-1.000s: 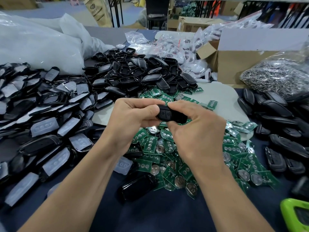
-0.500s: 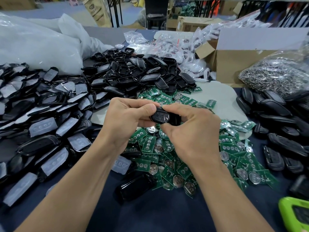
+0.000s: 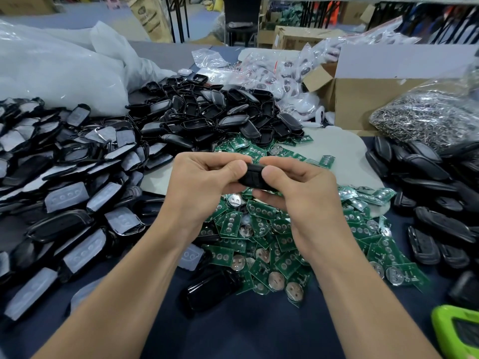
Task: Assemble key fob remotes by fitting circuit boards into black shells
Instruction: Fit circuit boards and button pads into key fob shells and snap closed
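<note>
Both hands meet above the middle of the table around one black key fob shell [image 3: 252, 176]. My left hand [image 3: 204, 185] pinches its left end with thumb on top. My right hand [image 3: 298, 193] grips its right end, thumb pressed on the upper face and fingers curled beneath. Most of the shell is hidden by fingers; I cannot tell whether a board sits inside. Under the hands spreads a heap of green circuit boards [image 3: 261, 244] with round coin-cell holders.
Black empty shells [image 3: 207, 117] are heaped at the back centre, shells with grey button pads [image 3: 64, 182] on the left, more black shells [image 3: 435, 193] on the right. A lone black shell [image 3: 210, 291] lies near me. A cardboard box [image 3: 363, 99], a bag of metal rings [image 3: 427, 120] and a green device [image 3: 458, 332] stand right.
Both hands have shifted slightly up and left with the shell. The thumbs have closed further over its top face, hiding more of it.
</note>
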Motion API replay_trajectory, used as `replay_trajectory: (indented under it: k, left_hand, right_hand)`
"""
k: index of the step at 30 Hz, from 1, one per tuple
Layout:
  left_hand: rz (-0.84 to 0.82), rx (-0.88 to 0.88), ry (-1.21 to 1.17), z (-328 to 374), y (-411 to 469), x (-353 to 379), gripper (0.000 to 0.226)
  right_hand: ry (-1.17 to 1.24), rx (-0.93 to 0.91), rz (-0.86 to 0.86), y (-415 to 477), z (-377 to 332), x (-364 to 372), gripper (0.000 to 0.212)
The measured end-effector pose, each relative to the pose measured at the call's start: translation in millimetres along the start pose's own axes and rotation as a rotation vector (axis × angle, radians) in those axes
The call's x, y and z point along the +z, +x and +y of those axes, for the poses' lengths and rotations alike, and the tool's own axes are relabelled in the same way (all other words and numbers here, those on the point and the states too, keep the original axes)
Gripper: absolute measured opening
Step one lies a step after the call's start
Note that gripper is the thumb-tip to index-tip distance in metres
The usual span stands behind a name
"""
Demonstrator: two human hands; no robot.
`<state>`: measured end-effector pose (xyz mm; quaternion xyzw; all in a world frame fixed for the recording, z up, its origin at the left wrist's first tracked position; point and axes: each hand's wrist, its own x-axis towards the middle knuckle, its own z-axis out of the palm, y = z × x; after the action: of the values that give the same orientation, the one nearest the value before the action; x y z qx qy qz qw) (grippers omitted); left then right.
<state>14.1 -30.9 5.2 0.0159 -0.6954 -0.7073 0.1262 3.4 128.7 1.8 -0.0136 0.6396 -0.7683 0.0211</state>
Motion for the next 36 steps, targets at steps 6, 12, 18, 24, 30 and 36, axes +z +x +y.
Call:
replay_trajectory:
  k: [6, 12, 18, 24, 30, 36]
  left_hand:
    - [-0.020, 0.020, -0.001, -5.4, -0.4, 2.2, 0.024]
    - [-0.061, 0.061, 0.135, -7.7, -1.5, 3.9, 0.024]
    - [-0.002, 0.202, 0.393, -11.1, -6.4, 5.8, 0.035]
    - [0.003, 0.042, 0.091, -10.1, -4.0, 15.1, 0.013]
    - [0.012, 0.098, 0.138, -10.8, -5.4, 23.8, 0.029]
    - [0.019, 0.057, 0.098, -9.1, -4.1, 14.4, 0.037]
  right_hand:
    - [-0.060, -0.094, -0.007, -0.2, -1.0, -2.7, 0.035]
    - [-0.115, -0.197, -0.023, -0.9, 0.4, -4.6, 0.032]
    - [-0.566, -0.276, 0.020, -0.6, -0.3, -3.4, 0.031]
    - [0.074, 0.033, 0.025, -4.1, 1.5, 7.0, 0.021]
    - [0.320, 0.206, 0.077, -8.6, 2.8, 14.8, 0.024]
    - [0.144, 0.161, -0.032, -8.3, 0.8, 11.4, 0.022]
